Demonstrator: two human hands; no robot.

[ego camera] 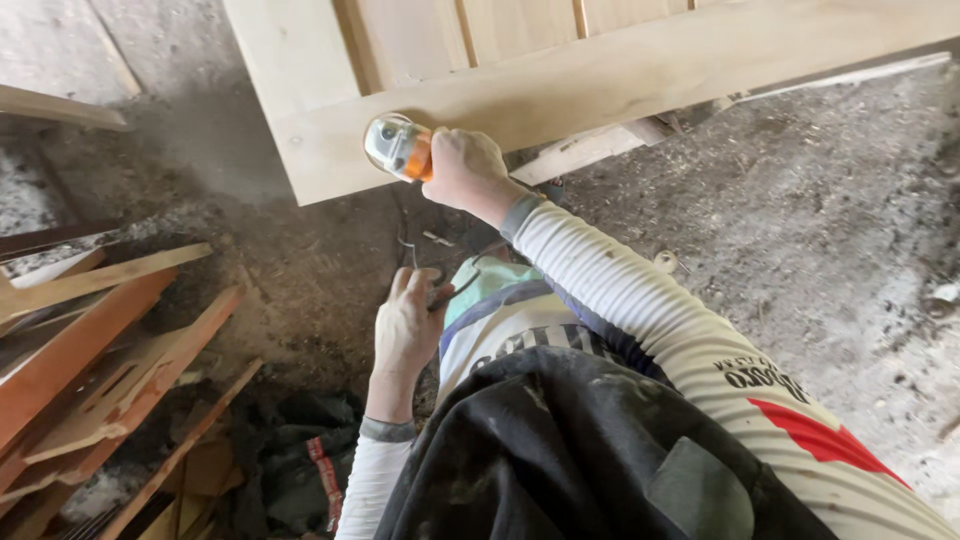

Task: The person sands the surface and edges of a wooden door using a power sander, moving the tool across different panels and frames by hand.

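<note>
right hand (pixel 462 168) gripping sander (pixel 398 147), on panel (pixel 560 85)

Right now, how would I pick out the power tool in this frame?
Find the large pale wooden panel across the top. At its lower left corner the right hand presses a small power tool against the wood. It is the only orange and grey item, unlike the reddish wooden offcuts lower left.

white ribbed sleeves (pixel 640 300), grey cuffs (pixel 520 213)
</note>
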